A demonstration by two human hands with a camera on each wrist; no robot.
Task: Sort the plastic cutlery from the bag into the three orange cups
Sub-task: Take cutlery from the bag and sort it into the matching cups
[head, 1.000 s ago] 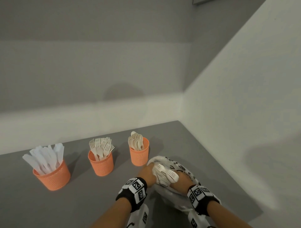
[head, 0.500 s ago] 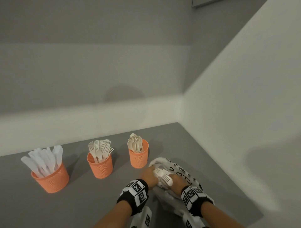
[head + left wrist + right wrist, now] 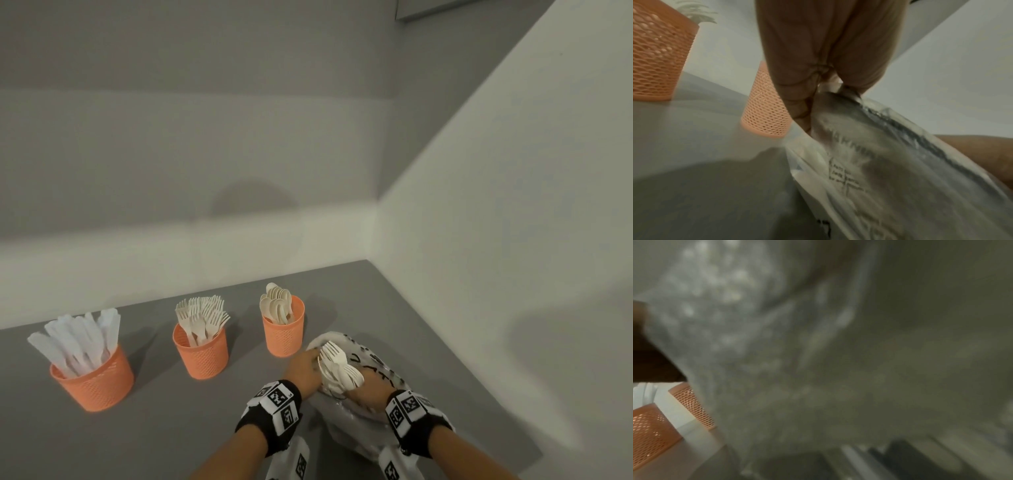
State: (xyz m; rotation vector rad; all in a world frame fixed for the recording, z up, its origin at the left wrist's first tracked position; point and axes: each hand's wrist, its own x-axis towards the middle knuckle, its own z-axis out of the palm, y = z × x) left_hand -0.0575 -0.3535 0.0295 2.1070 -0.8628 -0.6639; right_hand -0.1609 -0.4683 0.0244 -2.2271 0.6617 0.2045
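Supporting all items, the grey counter [image 3: 144,438] carries three orange cups [image 3: 200,353] in a row, holding knives, forks and spoons, with the plastic bag [image 3: 376,370] beside the spoon cup for short transfers. Left hand [image 3: 303,371] fingers [image 3: 795,104] pinch the bag edge, apparently to steady the opening. Right hand [image 3: 368,394] lifts a bundle of forks [image 3: 337,365] from the bag; its finger closure cannot be seen.

Both forearms reach forward side by side, the left hand [image 3: 303,371] pinching the bag's rim, the right hand [image 3: 368,390] curled around a bundle of forks.
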